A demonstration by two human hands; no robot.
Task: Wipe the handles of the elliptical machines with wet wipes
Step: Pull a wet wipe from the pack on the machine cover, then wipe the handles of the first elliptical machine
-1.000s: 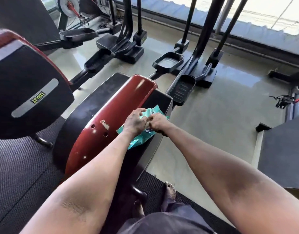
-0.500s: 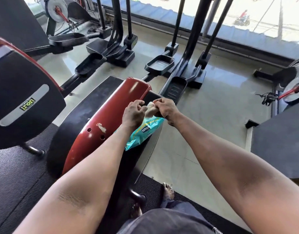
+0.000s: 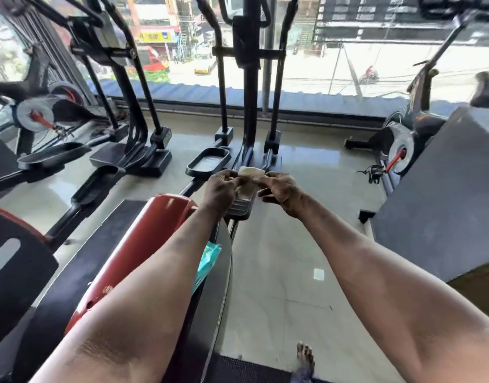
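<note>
**One wipe stretched between two hands**

Nearest, under the left forearm, one teal wipes packet (image 3: 208, 261) lies on the dark housing beside the red cover (image 3: 132, 244) of the closest machine. Ahead, the left hand (image 3: 219, 189) and right hand (image 3: 282, 190) are raised side by side, each pinching an end of a single pale wet wipe (image 3: 251, 172) with curled fingertips. Just beyond and below the hands sit two foot pedals (image 3: 208, 163) of one elliptical, whose upright bars (image 3: 248, 100) rise toward the window (image 3: 348, 64). A second elliptical (image 3: 121, 87) stands farther left.
</note>
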